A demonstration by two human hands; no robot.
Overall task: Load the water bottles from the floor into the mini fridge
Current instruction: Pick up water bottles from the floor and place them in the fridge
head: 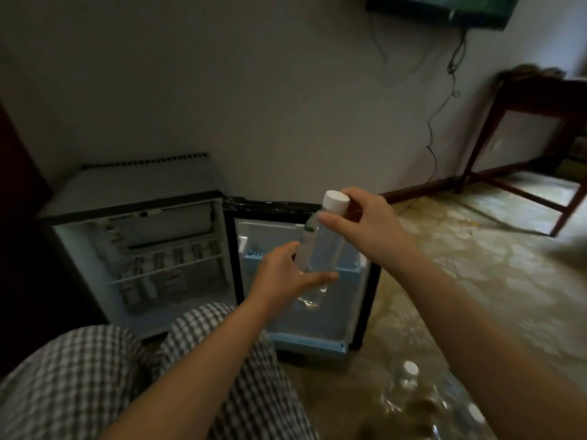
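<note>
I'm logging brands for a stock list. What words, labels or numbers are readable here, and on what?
No text here can be read.
water bottle, held by the left hand and the right hand: label with a green mark, too blurred.
small items on the mini fridge shelves: markings too small and blurred.
bottles on the floor: no legible text.

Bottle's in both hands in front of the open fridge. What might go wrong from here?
1. The left hand grips the water bottle low, the right hand at its neck; an uneven release may drop it.
2. The mini fridge shelves look crowded, though blurred; the bottle may knock items.
3. The floor bottles sit near the right forearm and could topple.
</note>
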